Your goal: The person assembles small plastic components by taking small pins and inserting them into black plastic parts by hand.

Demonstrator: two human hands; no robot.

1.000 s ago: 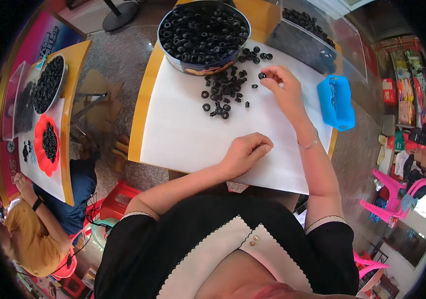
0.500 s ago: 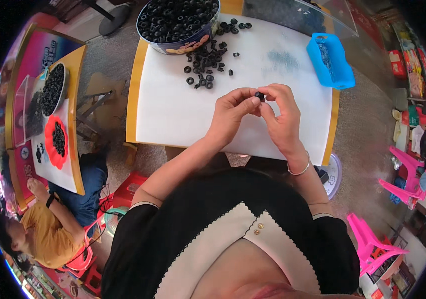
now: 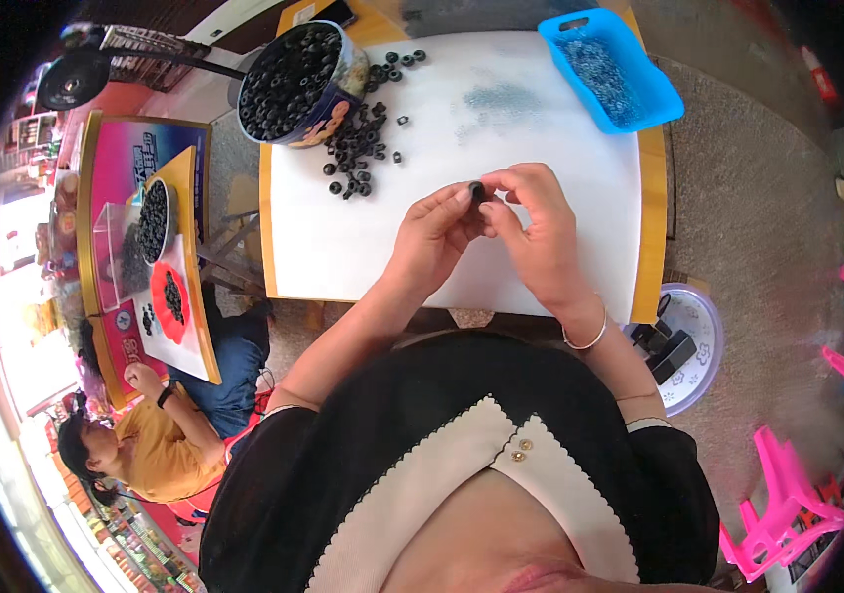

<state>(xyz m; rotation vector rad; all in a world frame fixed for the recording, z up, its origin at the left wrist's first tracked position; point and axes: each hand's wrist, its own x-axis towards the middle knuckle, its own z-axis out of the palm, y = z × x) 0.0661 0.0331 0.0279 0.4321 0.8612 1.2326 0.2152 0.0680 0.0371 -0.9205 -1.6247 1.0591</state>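
Over the near half of the white-topped table [image 3: 353,257], my left hand [image 3: 430,237] pinches a small black ring-shaped part [image 3: 476,190] between thumb and fingers. My right hand [image 3: 541,237] is closed in from the other side, its index fingertip against the part's right edge. Whether its thumb holds a further tiny piece is too small to tell. Several loose black parts [image 3: 348,153] are scattered beyond my left hand. Behind them a round tub [image 3: 328,128] is heaped with more of the same. At the far right a blue plastic tray [image 3: 654,104] holds tiny clear bluish grains.
A dark phone-like object [image 3: 335,12] lies at the table's far edge. Right of the table stands a round white-and-purple stool [image 3: 699,336] with black objects on it. Pink stools [image 3: 778,504] are at the right. Leftward, another person [image 3: 160,445] sits by a table with a red dish [image 3: 167,306].
My view has swung, so the table's contents sit lower and further left, and the blue tray shows more fully. Both hands stay together at the black part, which has turned a little.
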